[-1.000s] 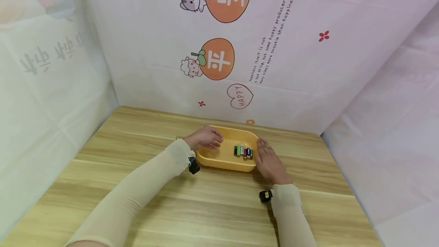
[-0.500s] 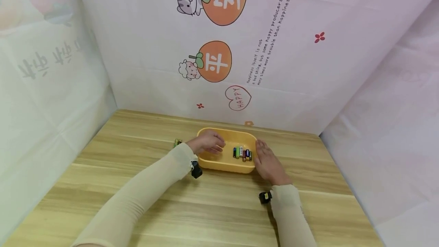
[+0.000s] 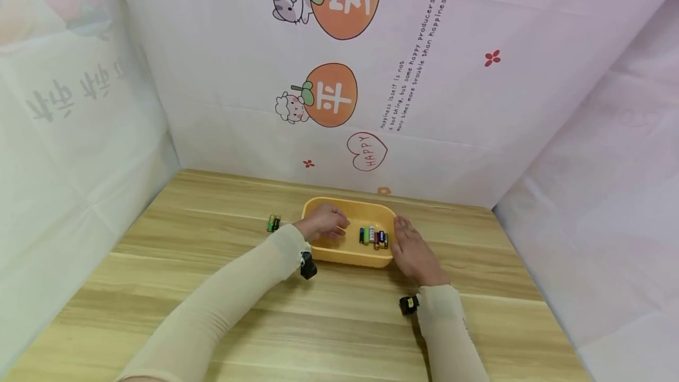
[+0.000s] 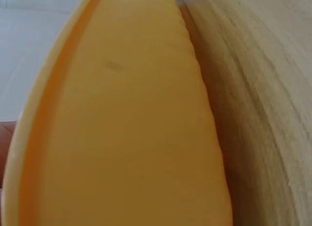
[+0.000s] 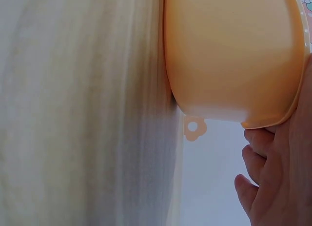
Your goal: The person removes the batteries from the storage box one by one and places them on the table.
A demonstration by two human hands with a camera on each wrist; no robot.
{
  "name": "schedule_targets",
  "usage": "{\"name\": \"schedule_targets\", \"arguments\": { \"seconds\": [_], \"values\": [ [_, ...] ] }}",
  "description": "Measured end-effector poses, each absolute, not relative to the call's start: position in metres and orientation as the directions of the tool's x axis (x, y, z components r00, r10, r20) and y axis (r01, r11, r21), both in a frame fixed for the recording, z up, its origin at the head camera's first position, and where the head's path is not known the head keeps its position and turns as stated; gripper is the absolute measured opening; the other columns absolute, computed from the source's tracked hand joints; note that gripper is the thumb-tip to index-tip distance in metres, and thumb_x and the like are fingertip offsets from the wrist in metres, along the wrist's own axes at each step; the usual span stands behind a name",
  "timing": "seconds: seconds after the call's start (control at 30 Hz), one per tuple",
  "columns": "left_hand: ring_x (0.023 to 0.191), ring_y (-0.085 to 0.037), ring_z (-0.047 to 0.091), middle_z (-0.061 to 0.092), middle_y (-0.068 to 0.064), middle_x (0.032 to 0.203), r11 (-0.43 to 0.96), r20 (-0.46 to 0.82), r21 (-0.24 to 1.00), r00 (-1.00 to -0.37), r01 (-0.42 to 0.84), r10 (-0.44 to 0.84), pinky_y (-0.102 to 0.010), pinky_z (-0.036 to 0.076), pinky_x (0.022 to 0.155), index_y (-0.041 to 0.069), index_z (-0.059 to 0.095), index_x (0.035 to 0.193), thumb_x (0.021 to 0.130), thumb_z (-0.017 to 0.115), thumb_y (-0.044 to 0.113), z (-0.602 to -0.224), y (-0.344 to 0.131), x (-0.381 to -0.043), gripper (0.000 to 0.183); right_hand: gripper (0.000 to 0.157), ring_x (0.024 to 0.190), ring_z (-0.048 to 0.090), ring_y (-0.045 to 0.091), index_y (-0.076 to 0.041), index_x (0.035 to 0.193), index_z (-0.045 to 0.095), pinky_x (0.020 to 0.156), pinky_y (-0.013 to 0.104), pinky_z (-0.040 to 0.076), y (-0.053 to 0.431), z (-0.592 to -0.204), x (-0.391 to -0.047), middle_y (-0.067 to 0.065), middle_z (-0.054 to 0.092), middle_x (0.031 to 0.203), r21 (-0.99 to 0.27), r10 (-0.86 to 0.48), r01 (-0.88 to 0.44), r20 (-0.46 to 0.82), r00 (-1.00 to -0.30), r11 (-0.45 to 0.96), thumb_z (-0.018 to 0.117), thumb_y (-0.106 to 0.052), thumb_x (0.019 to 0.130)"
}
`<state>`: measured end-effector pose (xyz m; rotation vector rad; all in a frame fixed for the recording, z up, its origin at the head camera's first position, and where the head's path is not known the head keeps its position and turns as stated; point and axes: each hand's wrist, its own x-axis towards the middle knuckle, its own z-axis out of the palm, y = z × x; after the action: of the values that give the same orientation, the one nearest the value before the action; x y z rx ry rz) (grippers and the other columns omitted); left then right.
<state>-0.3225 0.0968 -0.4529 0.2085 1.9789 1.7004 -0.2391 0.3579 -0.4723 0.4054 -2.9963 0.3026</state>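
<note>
A yellow plastic tray (image 3: 352, 258) sits on the wooden table near the back wall. Several small batteries (image 3: 374, 237) of mixed colours lie side by side at its right end. My left hand (image 3: 325, 221) is over the tray's left end, fingers pointing right and loosely bent; nothing shows in them, and the thumb is hidden. My right hand (image 3: 416, 252) rests with straight fingers along the tray's right end. The right wrist view shows its fingers (image 5: 256, 160) at the rim. In the left wrist view the tray wall (image 4: 131, 113) fills most of the picture.
Beyond my left forearm, left of the tray, green and dark batteries (image 3: 273, 223) lie on the table (image 3: 329, 323). A printed cloth wall (image 3: 445, 152) stands close behind the tray, with more cloth on both sides. Small black cameras sit on both wrists.
My left forearm has shifted slightly right, uncovering the batteries left of the tray. The left hand stays over the tray's left end, and the right hand keeps its place against the tray.
</note>
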Motion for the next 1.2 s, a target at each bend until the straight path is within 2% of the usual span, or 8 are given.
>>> {"name": "schedule_targets", "arguments": {
  "seconds": [0.3, 0.57, 0.77, 0.87, 0.97, 1.03, 1.1, 1.2],
  "values": [
    [0.095, -0.035, 0.065, 0.062, -0.015, 0.104, 0.120, -0.274, 0.962, -0.882, -0.247, 0.384, -0.044, 0.058, 0.081, -0.004, 0.061, 0.110, 0.091, 0.064, 0.002, -0.459, 0.111, -0.325, 0.021, 0.059, 0.145, 0.013, 0.036, 0.005, 0.152, 0.011, 0.117, 0.048, 0.015, 0.358, -0.471, -0.240, 0.022, 0.017, 0.158, -0.179, -0.258, -0.280, 0.140, -0.956, 0.943, 0.033, -0.019, 0.103],
    [0.086, -0.032, 0.066, 0.063, -0.014, 0.099, 0.157, -0.265, 0.962, -0.897, -0.222, 0.354, -0.041, 0.059, 0.074, -0.006, 0.062, 0.111, 0.089, 0.066, 0.000, -0.464, 0.123, -0.325, 0.023, 0.059, 0.145, 0.013, 0.036, 0.004, 0.153, 0.011, 0.117, 0.047, 0.015, 0.357, -0.469, -0.239, 0.021, 0.015, 0.158, -0.187, -0.244, -0.265, 0.129, -0.961, 0.946, 0.032, -0.021, 0.103],
    [0.079, -0.030, 0.068, 0.065, -0.012, 0.094, 0.222, -0.242, 0.959, -0.914, -0.175, 0.325, -0.037, 0.060, 0.066, -0.005, 0.068, 0.099, 0.088, 0.067, 0.001, -0.468, 0.132, -0.324, 0.012, 0.060, 0.145, 0.012, 0.036, 0.004, 0.152, 0.011, 0.117, 0.048, 0.015, 0.354, -0.469, -0.236, 0.021, 0.016, 0.158, -0.182, -0.242, -0.260, 0.118, -0.963, 0.948, 0.033, -0.020, 0.103],
    [0.073, -0.028, 0.068, 0.067, -0.013, 0.089, 0.273, -0.223, 0.953, -0.920, -0.135, 0.323, -0.034, 0.059, 0.058, -0.005, 0.070, 0.087, 0.087, 0.068, 0.001, -0.471, 0.136, -0.327, 0.007, 0.060, 0.145, 0.013, 0.036, 0.004, 0.153, 0.011, 0.117, 0.048, 0.015, 0.354, -0.471, -0.237, 0.021, 0.017, 0.158, -0.174, -0.243, -0.262, 0.122, -0.962, 0.949, 0.032, -0.021, 0.103],
    [0.063, -0.025, 0.066, 0.068, -0.015, 0.076, 0.320, -0.218, 0.941, -0.920, -0.110, 0.326, -0.033, 0.056, 0.051, -0.001, 0.062, 0.064, 0.085, 0.069, 0.000, -0.474, 0.139, -0.330, 0.022, 0.060, 0.145, 0.013, 0.036, 0.004, 0.153, 0.011, 0.117, 0.048, 0.015, 0.353, -0.471, -0.238, 0.022, 0.016, 0.158, -0.171, -0.248, -0.266, 0.123, -0.961, 0.948, 0.031, -0.021, 0.103],
    [0.058, -0.023, 0.062, 0.065, -0.015, 0.069, 0.332, -0.230, 0.936, -0.917, -0.117, 0.325, -0.033, 0.055, 0.048, 0.006, 0.051, 0.054, 0.084, 0.069, 0.001, -0.476, 0.141, -0.331, 0.035, 0.060, 0.145, 0.013, 0.036, 0.005, 0.152, 0.011, 0.117, 0.048, 0.015, 0.353, -0.471, -0.239, 0.022, 0.016, 0.158, -0.177, -0.246, -0.265, 0.121, -0.962, 0.948, 0.031, -0.021, 0.103],
    [0.055, -0.022, 0.059, 0.063, -0.014, 0.065, 0.342, -0.243, 0.931, -0.915, -0.127, 0.323, -0.033, 0.054, 0.047, 0.012, 0.043, 0.052, 0.084, 0.069, 0.001, -0.478, 0.143, -0.332, 0.042, 0.059, 0.145, 0.013, 0.037, 0.005, 0.152, 0.011, 0.117, 0.048, 0.015, 0.353, -0.471, -0.239, 0.022, 0.015, 0.158, -0.179, -0.242, -0.261, 0.119, -0.963, 0.949, 0.032, -0.020, 0.103],
    [0.056, -0.020, 0.059, 0.063, -0.011, 0.067, 0.351, -0.258, 0.926, -0.914, -0.141, 0.314, -0.032, 0.055, 0.048, 0.011, 0.049, 0.056, 0.084, 0.070, 0.003, -0.480, 0.147, -0.332, 0.036, 0.059, 0.145, 0.013, 0.037, 0.005, 0.152, 0.010, 0.117, 0.049, 0.015, 0.353, -0.471, -0.239, 0.022, 0.015, 0.158, -0.186, -0.237, -0.255, 0.115, -0.965, 0.949, 0.032, -0.019, 0.103]
  ]
}}
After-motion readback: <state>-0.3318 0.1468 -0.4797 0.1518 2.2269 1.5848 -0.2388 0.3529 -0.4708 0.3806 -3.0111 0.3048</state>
